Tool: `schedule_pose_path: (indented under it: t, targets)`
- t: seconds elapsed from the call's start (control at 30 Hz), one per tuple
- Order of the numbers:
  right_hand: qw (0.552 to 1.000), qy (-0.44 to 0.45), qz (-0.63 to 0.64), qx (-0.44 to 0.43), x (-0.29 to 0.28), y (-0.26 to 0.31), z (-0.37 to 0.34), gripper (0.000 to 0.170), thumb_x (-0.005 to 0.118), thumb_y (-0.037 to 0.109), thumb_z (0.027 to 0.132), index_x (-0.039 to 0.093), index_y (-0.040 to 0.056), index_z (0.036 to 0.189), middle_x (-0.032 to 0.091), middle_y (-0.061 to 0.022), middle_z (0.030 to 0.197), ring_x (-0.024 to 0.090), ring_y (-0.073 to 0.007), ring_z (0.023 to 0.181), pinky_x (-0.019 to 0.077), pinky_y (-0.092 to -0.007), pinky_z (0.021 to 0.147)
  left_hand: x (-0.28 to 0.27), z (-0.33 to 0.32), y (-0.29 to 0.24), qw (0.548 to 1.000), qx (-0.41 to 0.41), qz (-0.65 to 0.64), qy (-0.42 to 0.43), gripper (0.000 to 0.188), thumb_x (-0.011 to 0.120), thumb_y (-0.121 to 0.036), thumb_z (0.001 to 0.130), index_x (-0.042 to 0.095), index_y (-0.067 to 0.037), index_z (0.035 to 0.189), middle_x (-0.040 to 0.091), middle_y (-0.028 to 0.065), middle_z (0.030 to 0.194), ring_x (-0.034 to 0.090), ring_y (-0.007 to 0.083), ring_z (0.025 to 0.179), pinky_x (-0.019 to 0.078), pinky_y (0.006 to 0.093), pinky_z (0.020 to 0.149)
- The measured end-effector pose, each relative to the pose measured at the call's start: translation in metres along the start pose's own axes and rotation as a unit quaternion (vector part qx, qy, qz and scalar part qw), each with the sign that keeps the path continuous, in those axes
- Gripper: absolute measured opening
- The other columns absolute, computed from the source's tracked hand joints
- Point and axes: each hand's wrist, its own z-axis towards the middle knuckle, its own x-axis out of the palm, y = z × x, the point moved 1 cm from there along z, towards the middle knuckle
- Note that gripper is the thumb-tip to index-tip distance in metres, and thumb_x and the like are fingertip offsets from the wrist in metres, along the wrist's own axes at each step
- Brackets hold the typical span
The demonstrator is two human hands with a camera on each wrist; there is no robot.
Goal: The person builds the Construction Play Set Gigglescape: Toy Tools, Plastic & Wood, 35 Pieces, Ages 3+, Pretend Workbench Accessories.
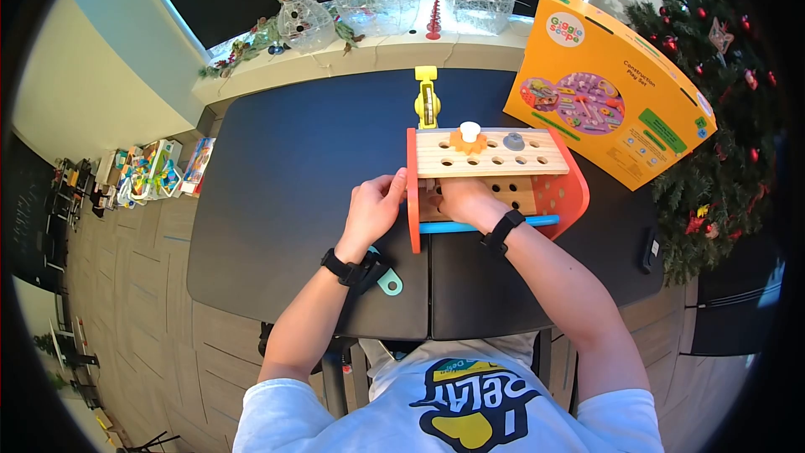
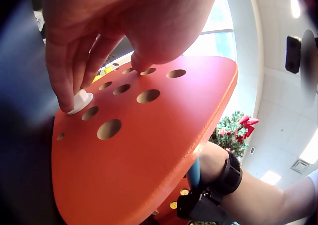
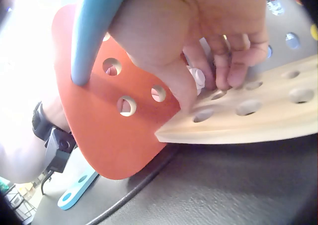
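A toy workbench with orange-red side panels and wooden pegboards stands on the table. My left hand is at the outer face of its left panel, fingertips around a white plastic bolt head at one of the holes, thumb against the panel. My right hand reaches inside, beneath the upper board. Its thumb and fingers pinch a white plastic nut close to the panel's inner face, over the lower wooden board; the fingers partly hide this piece.
A blue rod spans the workbench's front. On the upper board sit an orange gear with a white bolt and a grey nut. A yellow toy piece stands behind, a teal strip lies near my left wrist, and an orange box stands back right.
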Motion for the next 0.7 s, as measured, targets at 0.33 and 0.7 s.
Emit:
schedule_pose_path:
  t: [0.33, 0.7]
  targets:
    - [0.999, -0.038, 0.003, 0.006, -0.001, 0.001, -0.003, 0.021, 0.065, 0.01, 0.093, 0.065, 0.0015, 0.112, 0.071, -0.0197, 0.106, 0.068, -0.0376, 0.101, 0.0538, -0.0455, 0.086, 0.001, 0.001, 0.001, 1.0, 0.008, 0.0, -0.004, 0.059, 0.054, -0.051, 0.105, 0.075, 0.004, 0.1, 0.073, 0.0122, 0.077, 0.07, 0.0222, 0.073, 0.0536, 0.0354, 0.071]
    - [0.999, -0.036, 0.009, -0.014, 0.006, -0.005, 0.0, 0.027, 0.062, 0.015, 0.096, 0.065, 0.0022, 0.119, 0.07, -0.0218, 0.115, 0.067, -0.04, 0.108, 0.0537, -0.048, 0.091, 0.004, 0.001, 0.004, 1.0, 0.019, -0.015, -0.015, 0.058, 0.054, -0.05, 0.105, 0.075, 0.004, 0.1, 0.073, 0.0127, 0.077, 0.07, 0.0218, 0.073, 0.0537, 0.035, 0.071]
